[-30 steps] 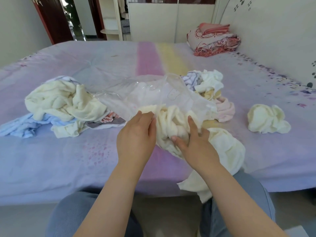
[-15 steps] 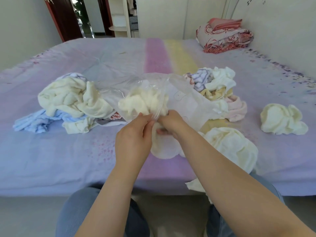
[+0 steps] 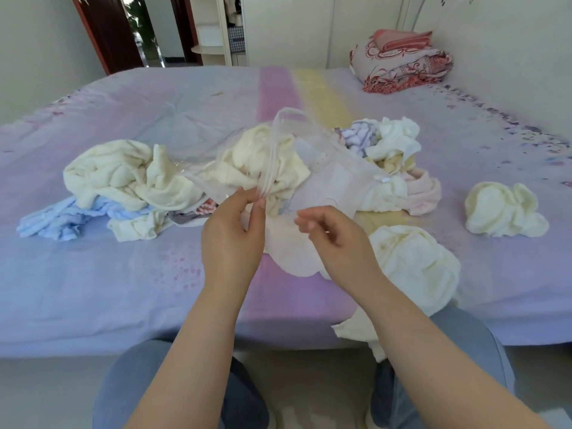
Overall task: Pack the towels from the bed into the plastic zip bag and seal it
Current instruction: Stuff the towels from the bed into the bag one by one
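A clear plastic zip bag (image 3: 328, 178) lies on the bed with its mouth arched open toward me. A cream towel (image 3: 266, 156) sits inside it. My left hand (image 3: 232, 239) pinches the bag's rim between thumb and fingers. My right hand (image 3: 334, 239) hovers just right of it, fingers loosely curled, holding nothing. Loose towels lie around: a cream and light blue pile (image 3: 123, 184) at left, a mixed white, striped and pink pile (image 3: 393, 162) behind the bag, a cream towel (image 3: 411, 267) at the bed's near edge, and another cream one (image 3: 501, 212) at right.
The bed (image 3: 93, 274) has a lilac sheet with pink and yellow stripes. Folded red-patterned bedding (image 3: 402, 63) rests at the far right corner against the wall. A doorway and white cabinets stand beyond the bed. My knees are below the bed's edge.
The cream towel went from my hands into the bag. My right hand has come out of the bag mouth and is free. My left hand still holds the rim, now raised.
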